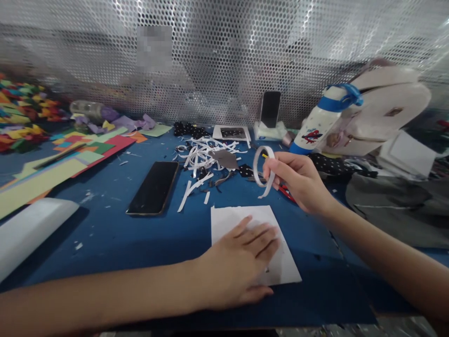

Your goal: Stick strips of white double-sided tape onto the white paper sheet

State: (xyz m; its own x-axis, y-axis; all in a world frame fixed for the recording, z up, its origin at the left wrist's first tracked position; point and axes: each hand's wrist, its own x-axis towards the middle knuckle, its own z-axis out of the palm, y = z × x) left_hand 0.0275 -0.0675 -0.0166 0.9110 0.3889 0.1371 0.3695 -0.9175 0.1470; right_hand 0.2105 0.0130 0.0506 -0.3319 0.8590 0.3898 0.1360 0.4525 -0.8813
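Note:
My left hand (242, 257) lies flat with fingers stretched over a white sheet of paper (228, 220) on the blue table. Above and to the right of the sheet, my right hand (294, 180) pinches a roll of narrow white tape (257, 173) between thumb and fingers. A short loose end of the tape hangs down below the roll. Partly hidden behind the right hand is a red-handled tool (287, 193). Just beyond the sheet are white paper strips (199, 154) in a tangled pile, with a grey scrap (226, 159) on top.
A black phone (153, 188) lies left of the sheet. Coloured papers (80, 154) and a white roll (31, 229) are at the left. A water bottle (317, 124), a pale backpack (382, 107) and an upright phone (270, 109) stand before a perforated metal screen (224, 56). Dark cloth (396, 210) lies at right.

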